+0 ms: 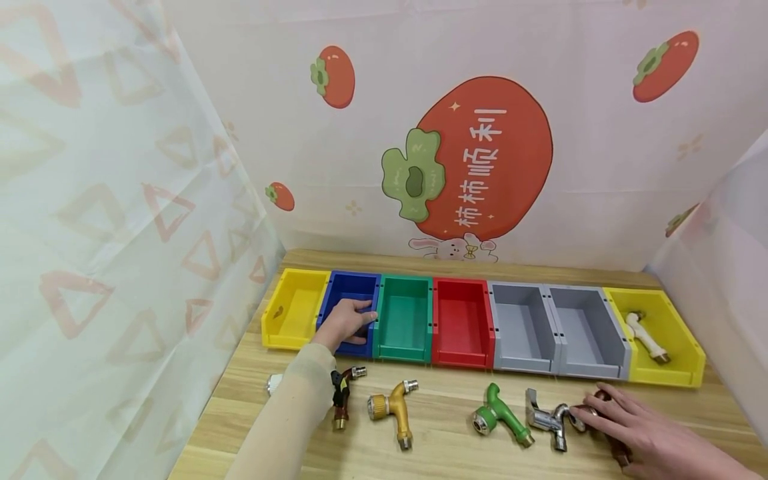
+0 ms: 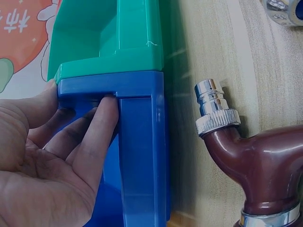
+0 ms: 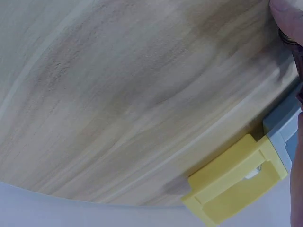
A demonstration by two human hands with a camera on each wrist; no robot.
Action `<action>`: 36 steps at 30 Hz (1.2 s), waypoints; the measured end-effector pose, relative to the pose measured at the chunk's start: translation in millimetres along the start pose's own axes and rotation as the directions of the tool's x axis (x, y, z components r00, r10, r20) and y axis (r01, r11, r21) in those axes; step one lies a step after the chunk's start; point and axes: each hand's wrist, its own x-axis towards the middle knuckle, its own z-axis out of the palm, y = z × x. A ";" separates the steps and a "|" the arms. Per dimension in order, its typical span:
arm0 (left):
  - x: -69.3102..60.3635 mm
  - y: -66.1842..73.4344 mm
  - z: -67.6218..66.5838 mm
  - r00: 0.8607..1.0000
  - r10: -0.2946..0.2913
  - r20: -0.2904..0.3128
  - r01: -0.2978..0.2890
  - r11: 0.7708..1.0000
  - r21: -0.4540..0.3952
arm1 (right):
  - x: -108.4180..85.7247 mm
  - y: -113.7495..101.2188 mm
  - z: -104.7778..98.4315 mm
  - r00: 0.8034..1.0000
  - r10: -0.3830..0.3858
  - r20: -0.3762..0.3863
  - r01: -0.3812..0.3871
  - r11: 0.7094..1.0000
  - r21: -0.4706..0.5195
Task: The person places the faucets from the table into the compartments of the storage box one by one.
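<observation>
My left hand (image 1: pixel 347 323) is at the blue bin (image 1: pixel 354 283); in the left wrist view the hand (image 2: pixel 61 142) grips the wall of the blue bin (image 2: pixel 137 85), fingers inside and thumb at the rim beside the green bin (image 2: pixel 113 64). A dark red faucet (image 2: pixel 255 161) with a silver tip lies close by. On the right, my right hand (image 1: pixel 651 433) holds a brown faucet (image 1: pixel 617 448) on the table, its fingers over the top and partly hiding it. The right wrist view catches only a fingertip and a dark piece of that faucet at its edge.
Yellow, green (image 1: pixel 405 320), red (image 1: pixel 462 323) and two grey bins stand in the row; the right yellow bin (image 1: pixel 684 353) holds a white faucet (image 1: pixel 645 337). Yellow (image 1: pixel 397 410), green (image 1: pixel 501 413) and silver (image 1: pixel 549 419) faucets lie in front. A printed wall cloth hangs behind.
</observation>
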 end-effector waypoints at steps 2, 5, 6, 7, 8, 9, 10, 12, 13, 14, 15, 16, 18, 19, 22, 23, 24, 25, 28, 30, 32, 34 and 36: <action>-0.3 -0.2 0.0 1.000 -0.002 0.000 0.002 1.000 -0.002 | 2.0 1.4 -1.9 0.999 -0.034 -0.032 0.033 0.999 -0.027; -0.8 -0.6 0.1 1.000 0.000 -0.001 0.000 1.000 -0.002 | 6.5 6.2 -3.8 0.986 -0.109 -0.127 0.099 0.992 -0.082; -1.0 -0.6 0.0 1.000 0.001 -0.001 -0.001 1.000 -0.001 | 8.0 8.7 -4.6 0.978 -0.136 -0.156 0.123 0.988 -0.091; -1.2 -0.5 0.2 1.000 0.002 -0.001 -0.002 1.000 0.000 | 9.3 11.1 -5.3 0.970 -0.162 -0.184 0.145 0.984 -0.101; -1.4 -0.3 0.3 1.000 0.003 0.000 -0.003 1.000 0.002 | 10.6 13.4 -6.2 0.962 -0.182 -0.206 0.161 0.980 -0.113; -1.5 0.0 0.3 1.000 0.004 0.000 -0.004 1.000 0.002 | 11.2 15.4 -7.4 0.956 -0.195 -0.219 0.171 0.977 -0.125; -1.7 0.2 0.3 1.000 0.004 0.001 -0.004 1.000 0.002 | 11.6 17.1 -9.0 0.953 -0.202 -0.225 0.178 0.976 -0.125; -1.8 0.6 0.3 1.000 0.003 0.001 -0.003 1.000 0.002 | 12.6 19.6 -12.5 0.951 -0.209 -0.226 0.178 0.972 -0.151; -1.6 0.7 0.4 1.000 0.000 0.000 0.000 1.000 0.001 | 13.3 20.4 -14.5 0.952 -0.210 -0.224 0.176 0.971 -0.162; -1.6 0.8 0.4 1.000 0.001 0.000 -0.001 1.000 0.003 | 13.9 21.1 -16.5 0.952 -0.209 -0.223 0.173 0.970 -0.171; -1.5 0.8 0.5 1.000 0.002 0.001 -0.002 1.000 0.005 | 14.7 21.9 -18.3 0.953 -0.206 -0.223 0.168 0.970 -0.177; -1.2 0.9 0.5 1.000 -0.001 0.000 0.001 1.000 0.005 | 15.8 22.6 -20.1 0.953 -0.201 -0.225 0.161 0.970 -0.183; -0.9 0.8 0.4 1.000 -0.002 0.000 0.002 1.000 0.006 | 18.7 24.4 -22.9 0.952 -0.193 -0.237 0.152 0.972 -0.180; -1.0 0.8 0.3 1.000 -0.002 0.000 0.002 1.000 0.007 | 20.1 25.4 -24.2 0.950 -0.192 -0.247 0.149 0.972 -0.181; -1.5 0.8 -0.3 1.000 -0.003 0.000 0.003 1.000 0.005 | 25.2 28.7 -26.3 0.938 -0.194 -0.286 0.151 0.975 -0.165; -2.0 0.7 -0.3 1.000 -0.002 0.001 0.002 1.000 0.005 | 27.0 30.0 -26.8 0.933 -0.199 -0.302 0.156 0.975 -0.161; -2.3 0.7 -0.5 1.000 -0.001 0.001 0.001 1.000 0.006 | 28.4 31.2 -27.5 0.930 -0.201 -0.309 0.158 0.975 -0.158; -2.1 0.8 -0.4 1.000 -0.004 0.000 0.004 1.000 0.005 | 29.8 32.1 -28.2 0.928 -0.201 -0.315 0.157 0.975 -0.159; -2.2 0.9 -0.2 1.000 -0.002 0.001 0.002 1.000 0.008 | 33.6 36.0 -29.9 0.922 -0.208 -0.326 0.162 0.973 -0.162; -2.2 0.9 0.0 1.000 -0.004 0.000 0.004 1.000 0.009 | 35.4 38.6 -31.1 0.926 -0.203 -0.318 0.158 0.974 -0.162; -2.5 0.8 0.1 1.000 -0.003 0.000 0.003 1.000 0.010 | 37.0 41.9 -32.3 0.926 -0.207 -0.315 0.154 0.971 -0.183; -2.7 0.8 0.2 1.000 -0.004 0.001 0.004 1.000 0.011 | 37.5 45.2 -33.6 0.931 -0.201 -0.305 0.150 0.972 -0.181; -3.2 0.8 0.1 1.000 0.000 0.002 0.000 1.000 0.011 | 37.7 48.9 -34.4 0.934 -0.197 -0.299 0.148 0.973 -0.178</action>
